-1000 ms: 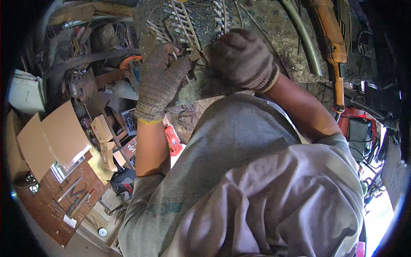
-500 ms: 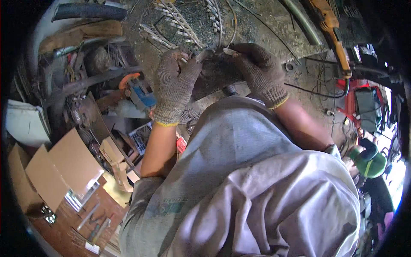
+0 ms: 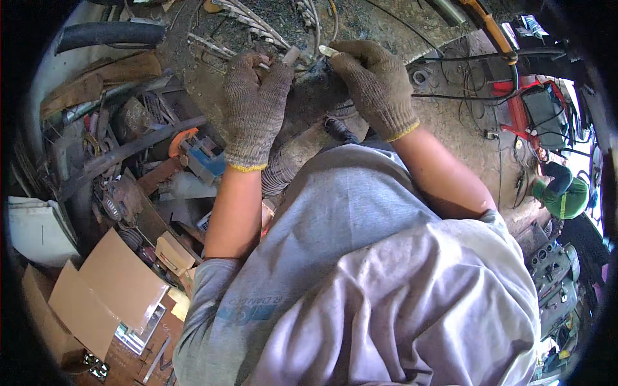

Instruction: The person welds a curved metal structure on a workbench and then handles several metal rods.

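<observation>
Both hands wear brown knitted gloves with yellow cuffs, raised close together at the upper middle. My left hand is closed, with a small flat grey metal piece at its thumb tip. Another small bit shows by its curled fingers. My right hand pinches a small pale elongated piece, its tip pointing left toward the grey piece. The two pieces are apart. Just beyond the hands lie bars lined with rows of small metal pieces on a dirty work surface.
An orange-handled tool with a cable hangs at upper right, near a red frame. A person in a green cap is at far right. Left are a blue-and-orange tool, scrap, a wooden block and cardboard.
The view has shifted and turned slightly. Both hands appear higher and a little to the left, still holding their pieces; the gap between the two pieces looks slightly smaller.
</observation>
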Action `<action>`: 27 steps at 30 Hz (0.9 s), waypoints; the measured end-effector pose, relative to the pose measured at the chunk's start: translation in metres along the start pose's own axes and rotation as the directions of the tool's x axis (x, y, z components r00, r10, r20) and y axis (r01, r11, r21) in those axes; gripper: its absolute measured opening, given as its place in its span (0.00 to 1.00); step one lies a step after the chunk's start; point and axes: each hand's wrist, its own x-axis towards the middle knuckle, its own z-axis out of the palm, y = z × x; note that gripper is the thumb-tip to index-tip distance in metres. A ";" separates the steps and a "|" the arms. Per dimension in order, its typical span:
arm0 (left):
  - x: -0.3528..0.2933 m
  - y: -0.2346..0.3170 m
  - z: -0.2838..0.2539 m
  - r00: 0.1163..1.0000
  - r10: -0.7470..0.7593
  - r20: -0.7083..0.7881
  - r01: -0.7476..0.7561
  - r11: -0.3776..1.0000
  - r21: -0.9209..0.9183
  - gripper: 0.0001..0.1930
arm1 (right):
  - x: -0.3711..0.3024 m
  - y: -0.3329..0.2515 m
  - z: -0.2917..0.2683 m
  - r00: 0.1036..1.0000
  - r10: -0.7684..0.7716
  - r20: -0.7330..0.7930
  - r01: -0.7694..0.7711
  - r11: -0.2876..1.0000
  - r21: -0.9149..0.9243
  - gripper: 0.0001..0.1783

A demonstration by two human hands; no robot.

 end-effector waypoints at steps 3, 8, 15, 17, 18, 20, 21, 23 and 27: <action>-0.001 0.006 -0.006 0.997 0.081 -0.002 -0.080 0.991 0.107 0.18 | 0.002 -0.003 0.003 0.997 0.067 0.025 -0.068 0.996 0.057 0.21; -0.002 0.001 -0.006 0.998 0.059 0.028 -0.059 0.998 0.013 0.16 | 0.001 -0.009 0.004 0.996 0.080 0.035 -0.082 0.995 0.053 0.20; 0.001 -0.003 -0.004 0.997 0.004 0.080 0.001 0.998 -0.061 0.13 | -0.002 -0.007 0.013 1.000 0.018 0.018 -0.019 0.999 0.032 0.19; 0.001 -0.013 -0.001 0.993 0.111 0.036 -0.109 0.993 -0.038 0.13 | -0.001 -0.005 0.019 1.000 0.020 0.016 -0.021 0.998 0.053 0.19; 0.001 -0.016 0.000 0.986 0.164 0.015 -0.164 0.986 -0.024 0.13 | -0.001 -0.007 0.019 0.999 0.027 0.020 -0.028 0.999 0.041 0.19; 0.000 -0.002 -0.006 0.991 0.115 0.066 -0.117 0.993 0.023 0.13 | -0.001 -0.009 0.019 0.999 0.041 0.024 -0.041 0.999 0.017 0.19; 0.000 0.002 -0.009 0.992 0.090 0.091 -0.095 0.994 0.048 0.13 | -0.001 -0.009 0.020 0.999 0.038 0.022 -0.039 0.999 0.021 0.19; -0.001 -0.001 -0.007 0.994 0.088 0.068 -0.088 0.996 0.010 0.13 | -0.003 -0.007 0.021 0.999 0.031 0.020 -0.032 0.999 0.026 0.19; 0.000 -0.002 -0.007 0.995 0.050 0.083 -0.050 0.999 0.002 0.13 | -0.003 -0.005 0.024 1.000 -0.025 0.013 0.025 0.999 -0.025 0.19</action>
